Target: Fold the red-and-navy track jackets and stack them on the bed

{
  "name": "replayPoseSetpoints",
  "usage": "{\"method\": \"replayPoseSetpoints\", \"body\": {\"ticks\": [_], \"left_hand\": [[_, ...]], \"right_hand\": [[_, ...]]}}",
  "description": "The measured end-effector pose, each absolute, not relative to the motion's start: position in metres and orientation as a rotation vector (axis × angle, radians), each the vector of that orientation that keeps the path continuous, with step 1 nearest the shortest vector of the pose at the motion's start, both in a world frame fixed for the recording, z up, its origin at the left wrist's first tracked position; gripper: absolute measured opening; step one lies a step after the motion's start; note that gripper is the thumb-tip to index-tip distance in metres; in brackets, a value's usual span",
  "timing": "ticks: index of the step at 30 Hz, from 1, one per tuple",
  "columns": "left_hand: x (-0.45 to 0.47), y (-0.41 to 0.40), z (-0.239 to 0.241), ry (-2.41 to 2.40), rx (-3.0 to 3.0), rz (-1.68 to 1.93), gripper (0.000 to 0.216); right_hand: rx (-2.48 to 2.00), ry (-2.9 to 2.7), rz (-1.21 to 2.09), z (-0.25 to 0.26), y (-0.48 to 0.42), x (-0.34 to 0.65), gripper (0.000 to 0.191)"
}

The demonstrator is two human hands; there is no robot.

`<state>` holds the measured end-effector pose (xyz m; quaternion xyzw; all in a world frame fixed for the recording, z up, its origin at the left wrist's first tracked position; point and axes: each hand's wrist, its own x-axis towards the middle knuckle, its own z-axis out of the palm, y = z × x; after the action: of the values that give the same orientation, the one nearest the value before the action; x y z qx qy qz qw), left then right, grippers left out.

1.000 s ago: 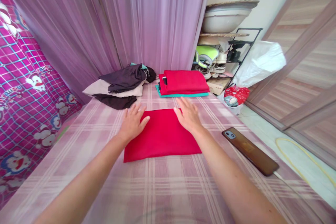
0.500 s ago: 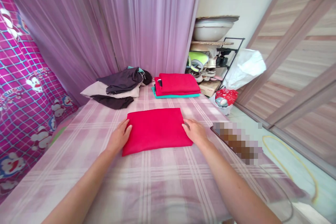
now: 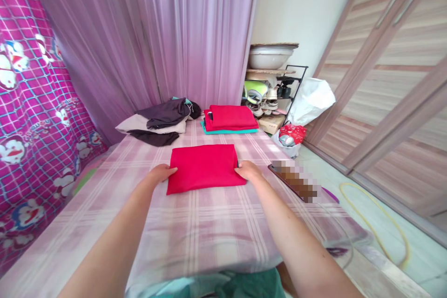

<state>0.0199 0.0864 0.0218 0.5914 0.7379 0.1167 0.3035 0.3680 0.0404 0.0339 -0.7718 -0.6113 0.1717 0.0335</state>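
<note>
A folded red cloth piece (image 3: 206,167), perhaps a garment, lies flat on the pink-and-white checked bedspread (image 3: 195,223). My left hand (image 3: 162,173) grips its left edge, thumb on top and fingers tucked underneath. At the right edge, my right hand (image 3: 248,171) pinches the cloth the same way, with a bit of dark material showing beside the fingers. Behind it sits a neat stack of folded clothes (image 3: 232,117), red over teal. A loose heap of dark and pale grey clothes (image 3: 165,114) lies at the back left.
To the right lies a flat, dark-edged object (image 3: 291,184), its surface pixelated, with a cable nearby. Beyond the bed stand a shoe rack (image 3: 268,95) topped by a basin, a white bag (image 3: 312,100) and a wooden wardrobe (image 3: 377,88). Purple curtains (image 3: 202,32) hang behind.
My hands have gone from resting at the cloth's sides to gripping its edges, fingers now under it. The view has shifted, bringing teal fabric into sight at the bottom.
</note>
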Motion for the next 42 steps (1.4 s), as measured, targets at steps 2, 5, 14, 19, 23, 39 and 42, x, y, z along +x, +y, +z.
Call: {"method": "replayPoseSetpoints", "body": {"ticks": [2, 5, 14, 19, 23, 39, 42], "left_hand": [[0.025, 0.086, 0.019, 1.952, 1.496, 0.373, 0.031], [0.031, 0.081, 0.018, 1.924, 1.38, 0.476, 0.025], [0.035, 0.063, 0.035, 1.727, 1.178, 0.679, 0.018], [0.042, 0.068, 0.048, 1.55, 1.222, 0.842, 0.027], [0.054, 0.086, 0.067, 1.463, 1.309, 0.948, 0.027], [0.179, 0.284, 0.194, 1.116, 1.484, 1.387, 0.042], [0.197, 0.312, 0.171, 1.346, 1.406, 1.227, 0.046]], "right_hand": [[-2.373, -1.868, 0.514, 0.035, 0.04, 0.365, 0.026], [-2.391, -1.84, 0.512, 0.037, 0.039, 0.364, 0.029], [-2.276, -1.861, 0.414, 0.046, 0.034, 0.357, 0.029], [-2.076, -1.872, 0.14, 0.052, 0.032, 0.35, 0.027], [-2.001, -1.869, 0.038, 0.065, 0.044, 0.35, 0.026], [-2.043, -1.449, -0.332, 0.207, 0.226, 0.463, 0.038], [-2.148, -1.409, -0.144, 0.189, 0.259, 0.48, 0.046]]}}
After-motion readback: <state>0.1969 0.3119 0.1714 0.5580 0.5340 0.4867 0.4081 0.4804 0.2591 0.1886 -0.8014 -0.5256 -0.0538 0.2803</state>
